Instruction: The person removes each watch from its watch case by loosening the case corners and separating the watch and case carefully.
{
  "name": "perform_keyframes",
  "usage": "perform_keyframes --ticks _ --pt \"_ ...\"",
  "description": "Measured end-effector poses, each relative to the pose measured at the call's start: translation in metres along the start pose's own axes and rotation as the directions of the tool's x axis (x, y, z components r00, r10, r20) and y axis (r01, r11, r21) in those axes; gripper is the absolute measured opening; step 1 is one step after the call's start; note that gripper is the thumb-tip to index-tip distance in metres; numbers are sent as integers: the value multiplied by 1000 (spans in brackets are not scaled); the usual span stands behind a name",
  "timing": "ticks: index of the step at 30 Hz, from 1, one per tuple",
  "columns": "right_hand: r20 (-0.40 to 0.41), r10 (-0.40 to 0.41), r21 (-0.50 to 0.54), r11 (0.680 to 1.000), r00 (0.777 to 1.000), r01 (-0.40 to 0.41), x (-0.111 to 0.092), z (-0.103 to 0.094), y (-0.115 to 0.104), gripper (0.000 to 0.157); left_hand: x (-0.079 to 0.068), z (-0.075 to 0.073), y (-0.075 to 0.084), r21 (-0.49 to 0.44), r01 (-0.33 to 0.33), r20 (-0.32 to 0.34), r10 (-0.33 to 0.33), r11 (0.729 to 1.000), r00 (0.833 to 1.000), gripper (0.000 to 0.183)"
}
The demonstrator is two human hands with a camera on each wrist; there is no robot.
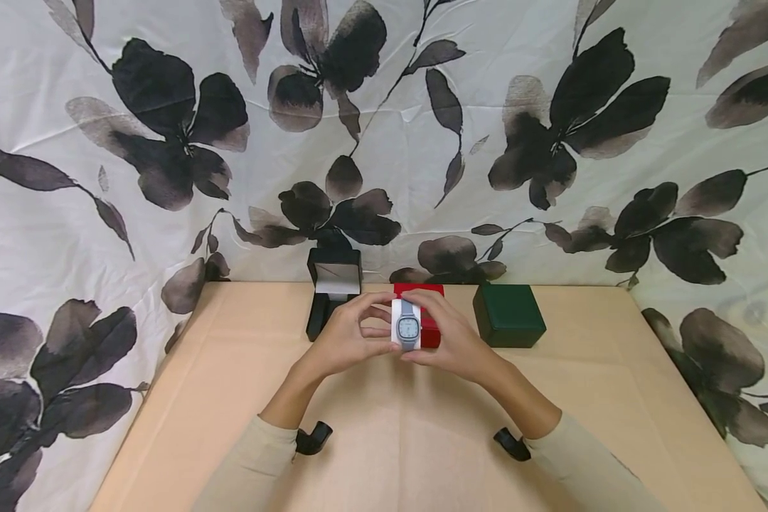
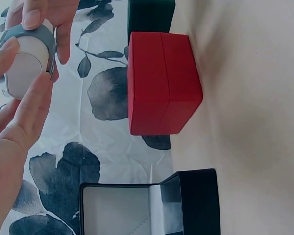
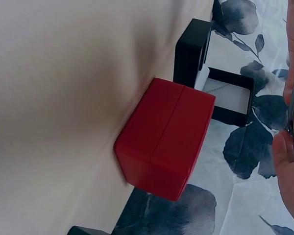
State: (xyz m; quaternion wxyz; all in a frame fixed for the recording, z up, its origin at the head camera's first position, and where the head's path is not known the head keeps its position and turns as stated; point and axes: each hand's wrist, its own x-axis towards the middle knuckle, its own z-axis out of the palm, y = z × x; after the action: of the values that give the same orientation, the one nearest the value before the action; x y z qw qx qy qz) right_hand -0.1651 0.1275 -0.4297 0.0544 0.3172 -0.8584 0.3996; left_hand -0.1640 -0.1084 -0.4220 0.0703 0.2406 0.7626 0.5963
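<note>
A wristwatch (image 1: 408, 328) with a square-ish pale face and a blue-grey strap is wrapped round a white cushion (image 2: 23, 76). Both hands hold it up above the table, in front of the red box, with the dial turned up toward the head camera. My left hand (image 1: 345, 341) grips it from the left, thumb at the near end and fingers at the far end. From the other side my right hand (image 1: 457, 341) pinches it the same way. The left wrist view shows the cushion's underside between the fingertips; in the right wrist view the watch is partly cut off.
Behind the hands stands a closed red box (image 1: 432, 333). To its left a black box (image 1: 316, 316) has its lid raised, showing a pale lining. A closed dark green box (image 1: 509, 316) sits at right. Floral cloth (image 1: 397, 142) hangs behind the beige table (image 1: 397, 441).
</note>
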Motion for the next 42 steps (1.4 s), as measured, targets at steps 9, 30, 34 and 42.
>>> perform_keyframes --ticks 9,30,34,42 --pt "18 -5 -27 1000 1000 6 3 1 -2 89 0 0 0 -46 19 2 -19 999 1000 81" --pt "129 -37 -84 995 991 48 9 -12 -5 90 -1 -1 3 -21 0 -1 0 1000 1000 76" --pt "152 -43 -98 993 987 58 11 -14 -5 90 -1 -2 2 -13 -2 9 2 1000 1000 75" --pt "138 -70 -93 992 988 84 12 -13 -4 91 1 -3 -1 -25 -33 4 33 999 999 72"
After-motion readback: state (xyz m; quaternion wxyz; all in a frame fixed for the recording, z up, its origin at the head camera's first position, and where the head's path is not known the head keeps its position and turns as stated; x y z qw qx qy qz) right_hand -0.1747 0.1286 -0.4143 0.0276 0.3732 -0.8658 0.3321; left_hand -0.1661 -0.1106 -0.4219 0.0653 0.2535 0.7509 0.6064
